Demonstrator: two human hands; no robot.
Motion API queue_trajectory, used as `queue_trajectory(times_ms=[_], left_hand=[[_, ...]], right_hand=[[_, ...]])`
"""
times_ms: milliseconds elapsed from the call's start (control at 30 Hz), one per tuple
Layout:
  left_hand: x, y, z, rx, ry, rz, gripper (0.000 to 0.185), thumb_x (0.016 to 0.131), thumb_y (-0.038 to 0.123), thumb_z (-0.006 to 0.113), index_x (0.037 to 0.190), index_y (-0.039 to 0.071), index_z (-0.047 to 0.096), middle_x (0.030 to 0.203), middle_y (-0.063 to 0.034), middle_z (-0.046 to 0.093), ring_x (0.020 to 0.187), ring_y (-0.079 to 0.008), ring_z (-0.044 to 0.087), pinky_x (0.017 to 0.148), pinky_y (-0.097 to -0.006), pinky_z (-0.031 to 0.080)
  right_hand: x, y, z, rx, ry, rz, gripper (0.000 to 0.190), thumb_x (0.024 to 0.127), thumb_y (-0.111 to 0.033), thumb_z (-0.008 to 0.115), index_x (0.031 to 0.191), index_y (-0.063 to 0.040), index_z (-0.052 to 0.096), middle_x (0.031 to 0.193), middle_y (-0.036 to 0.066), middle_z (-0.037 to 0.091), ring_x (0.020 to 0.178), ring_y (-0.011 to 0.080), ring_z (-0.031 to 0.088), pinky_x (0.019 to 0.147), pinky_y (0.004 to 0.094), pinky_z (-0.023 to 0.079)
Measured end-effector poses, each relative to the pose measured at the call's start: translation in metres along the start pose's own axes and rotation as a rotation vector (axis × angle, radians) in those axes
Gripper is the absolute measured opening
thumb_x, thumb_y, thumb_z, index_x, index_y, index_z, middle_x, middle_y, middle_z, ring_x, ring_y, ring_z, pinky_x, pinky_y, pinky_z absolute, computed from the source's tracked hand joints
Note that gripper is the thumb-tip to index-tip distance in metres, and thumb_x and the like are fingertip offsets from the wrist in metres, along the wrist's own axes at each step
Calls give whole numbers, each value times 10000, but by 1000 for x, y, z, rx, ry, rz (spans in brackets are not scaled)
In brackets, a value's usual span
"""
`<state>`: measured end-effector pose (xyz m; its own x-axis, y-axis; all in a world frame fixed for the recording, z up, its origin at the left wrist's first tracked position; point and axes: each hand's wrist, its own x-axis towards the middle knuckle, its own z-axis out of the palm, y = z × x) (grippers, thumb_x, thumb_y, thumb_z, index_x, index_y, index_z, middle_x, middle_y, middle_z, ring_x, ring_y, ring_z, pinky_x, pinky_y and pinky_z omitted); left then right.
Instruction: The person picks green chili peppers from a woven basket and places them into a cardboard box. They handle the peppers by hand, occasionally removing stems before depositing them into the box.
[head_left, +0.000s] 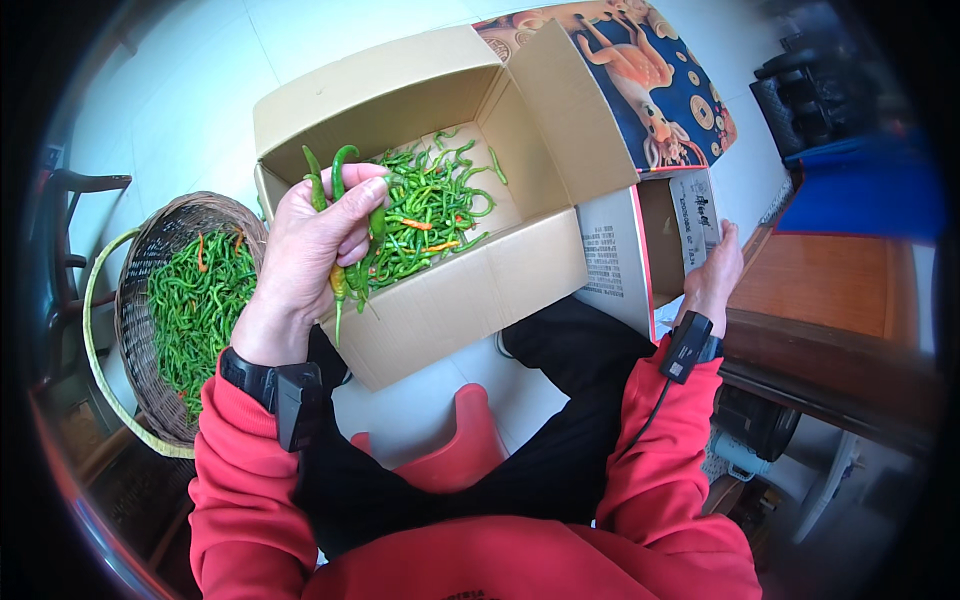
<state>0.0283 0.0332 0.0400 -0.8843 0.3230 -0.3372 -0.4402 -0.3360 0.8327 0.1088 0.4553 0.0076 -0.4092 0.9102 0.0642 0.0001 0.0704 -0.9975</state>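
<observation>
Several green chili peppers, one of them partly yellow, are pinched between the thumb and fingers of my left hand. That hand is over the near left part of an open cardboard box, whose floor carries a loose heap of green chilies with a few orange and red ones. My right hand rests with its fingers extended against the outer side of a smaller printed carton; I see nothing held in it. To the left, a wicker basket holds a large pile of green chilies.
A printed flap with a deer picture lies beyond the carton. Wooden furniture with a blue cover stands at the right, and a dark chair at the far left. A red plastic stool shows between my legs.
</observation>
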Motion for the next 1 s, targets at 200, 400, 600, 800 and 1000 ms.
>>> queue_trajectory(times_ms=[200, 400, 600, 800, 1000], left_hand=[[2, -4, -4, 46, 5, -12, 169, 850, 142, 678, 959, 35, 608, 726, 26, 555, 478, -4, 365, 413, -170, 261], [2, -4, -2, 38, -63, -58, 161, 847, 152, 685, 945, 35, 635, 683, 37, 532, 492, -13, 372, 436, -170, 264], [-2, 6, -8, 123, -69, -42, 129, 850, 146, 683, 924, 43, 661, 678, 44, 546, 543, -14, 434, 464, -169, 317], [-10, 10, -8, 274, -49, 19, 154, 834, 123, 699, 948, 26, 667, 762, 19, 610, 688, -37, 543, 611, -189, 447], [-12, 12, -10, 372, -56, 48, 231, 807, 147, 721, 990, 17, 669, 705, 24, 616, 544, 0, 465, 469, -157, 338]], right_hand=[[-70, -19, 67, 91, -507, -177, 171, 943, -170, 548, 856, -29, 589, 763, 2, 586, 686, 52, 518, 649, 182, 426], [-191, -37, 128, -15, -1122, -293, 161, 816, 21, 638, 958, -13, 572, 800, 17, 573, 678, 78, 550, 635, 205, 466], [-219, -43, 150, 70, -1108, -355, 280, 761, 75, 655, 1014, 3, 560, 801, 52, 571, 656, 96, 567, 591, 225, 480], [-212, -42, 154, -14, -1136, -538, 191, 736, 91, 659, 883, -6, 585, 763, 65, 554, 604, 119, 543, 546, 240, 452], [-212, -43, 155, -23, -1162, -612, 194, 715, 103, 664, 828, -16, 559, 732, 72, 549, 617, 160, 538, 547, 271, 443]])
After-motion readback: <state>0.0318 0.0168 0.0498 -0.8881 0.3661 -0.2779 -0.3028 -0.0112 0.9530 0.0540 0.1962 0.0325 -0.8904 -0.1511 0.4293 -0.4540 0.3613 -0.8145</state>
